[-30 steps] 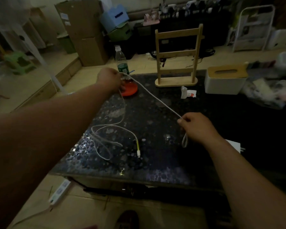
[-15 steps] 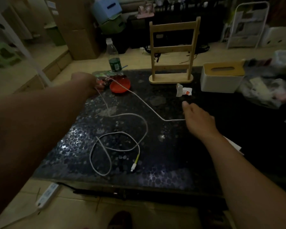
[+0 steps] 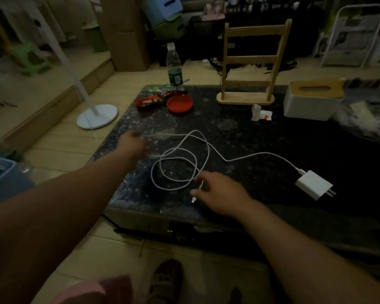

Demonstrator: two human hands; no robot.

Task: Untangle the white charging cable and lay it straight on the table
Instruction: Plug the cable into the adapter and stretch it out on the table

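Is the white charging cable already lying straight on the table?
No, the white charging cable still forms overlapping loops on the table between the left hand and the right hand.

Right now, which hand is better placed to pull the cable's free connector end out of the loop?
Right hand: its fingertips sit at the connector end beside the loop. Left hand is farther off, at another cable stretch.
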